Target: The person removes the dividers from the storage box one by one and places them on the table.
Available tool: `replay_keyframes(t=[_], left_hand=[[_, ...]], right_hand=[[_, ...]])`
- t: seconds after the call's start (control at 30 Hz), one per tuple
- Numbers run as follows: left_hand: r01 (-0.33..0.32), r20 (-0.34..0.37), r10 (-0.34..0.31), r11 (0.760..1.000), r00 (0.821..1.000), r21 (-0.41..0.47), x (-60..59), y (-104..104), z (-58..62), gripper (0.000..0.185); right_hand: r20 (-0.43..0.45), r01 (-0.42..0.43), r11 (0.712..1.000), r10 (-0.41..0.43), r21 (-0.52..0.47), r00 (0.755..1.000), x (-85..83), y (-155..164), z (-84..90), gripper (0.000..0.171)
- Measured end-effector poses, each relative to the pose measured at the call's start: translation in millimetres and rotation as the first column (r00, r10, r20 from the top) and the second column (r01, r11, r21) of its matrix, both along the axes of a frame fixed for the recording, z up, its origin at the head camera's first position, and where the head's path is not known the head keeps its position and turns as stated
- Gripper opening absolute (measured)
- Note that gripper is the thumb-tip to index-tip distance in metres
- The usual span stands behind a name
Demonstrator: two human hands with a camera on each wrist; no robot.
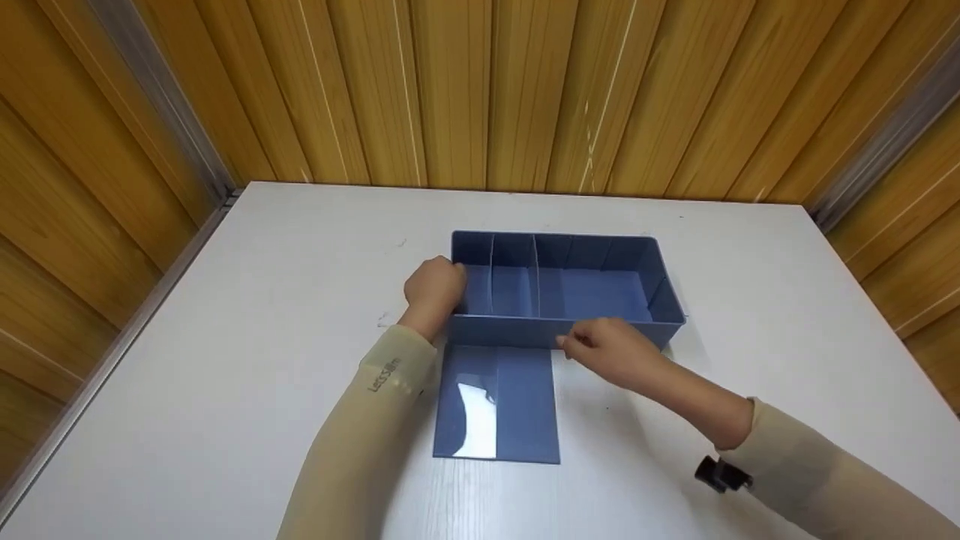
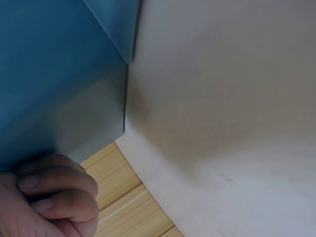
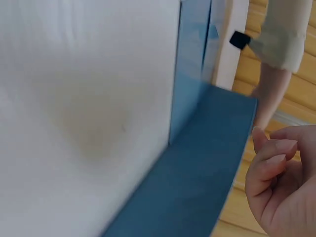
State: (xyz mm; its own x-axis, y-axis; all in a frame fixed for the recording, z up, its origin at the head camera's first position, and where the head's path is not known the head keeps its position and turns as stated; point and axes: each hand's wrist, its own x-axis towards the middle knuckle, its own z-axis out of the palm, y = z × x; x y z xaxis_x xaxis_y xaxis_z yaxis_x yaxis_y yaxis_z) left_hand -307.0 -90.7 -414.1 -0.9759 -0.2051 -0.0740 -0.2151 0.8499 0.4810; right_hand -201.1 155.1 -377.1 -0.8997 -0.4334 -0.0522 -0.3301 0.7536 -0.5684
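Blue divider box (image 1: 570, 289) sits centre frame on the white table (image 1: 262, 315); left hand (image 1: 435, 289) grips its left wall; right hand (image 1: 611, 349) pinches the near wall; loose blue panels (image 1: 499, 401) lie below. Judged step: steadying the box; next move calls for lifting a panel.

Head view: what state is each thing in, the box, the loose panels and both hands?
Box: upright on the table, open-topped, two dividers standing in its left part, nothing else inside.
Panels: flat on the table against the box's near wall, side by side.
Left hand: gripping the box's left end.
Right hand: at the box's near wall, fingers curled; grip cannot be told.
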Motion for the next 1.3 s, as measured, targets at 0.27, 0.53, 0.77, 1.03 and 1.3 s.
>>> replay_keyframes(t=[0.27, 0.53, 0.77, 1.03, 1.3], left_hand=[[0.000, 0.003, 0.000, 1.000, 1.000, 0.013, 1.0, 0.7, -1.4, 0.045], [-0.013, -0.004, 0.013, 0.999, 1.000, 0.034, 0.4, 3.4, -4.4, 0.044], [-0.007, -0.001, 0.007, 1.000, 1.000, 0.022, 1.0, 1.6, -2.5, 0.045], [-0.019, 0.017, 0.019, 0.999, 1.000, 0.027, 2.1, 0.9, -1.0, 0.045], [-0.022, 0.004, 0.022, 1.000, 1.000, 0.019, 0.9, 1.5, 1.1, 0.046]], right_hand=[[-0.085, 0.062, 0.998, -0.061, 0.015, 0.995, -38.5, 1.7, 20.1, 0.034], [-0.061, 0.098, 0.995, -0.096, 0.029, 0.993, -63.3, -8.2, 11.8, 0.044], [-0.037, 0.114, 0.992, -0.112, 0.048, 0.993, -76.1, -18.4, 2.6, 0.047], [0.019, 0.117, 0.991, -0.119, 0.068, 0.993, -89.7, -28.5, -3.5, 0.049], [0.032, 0.117, 0.992, -0.118, 0.044, 0.992, -97.3, -32.9, -7.9, 0.051]])
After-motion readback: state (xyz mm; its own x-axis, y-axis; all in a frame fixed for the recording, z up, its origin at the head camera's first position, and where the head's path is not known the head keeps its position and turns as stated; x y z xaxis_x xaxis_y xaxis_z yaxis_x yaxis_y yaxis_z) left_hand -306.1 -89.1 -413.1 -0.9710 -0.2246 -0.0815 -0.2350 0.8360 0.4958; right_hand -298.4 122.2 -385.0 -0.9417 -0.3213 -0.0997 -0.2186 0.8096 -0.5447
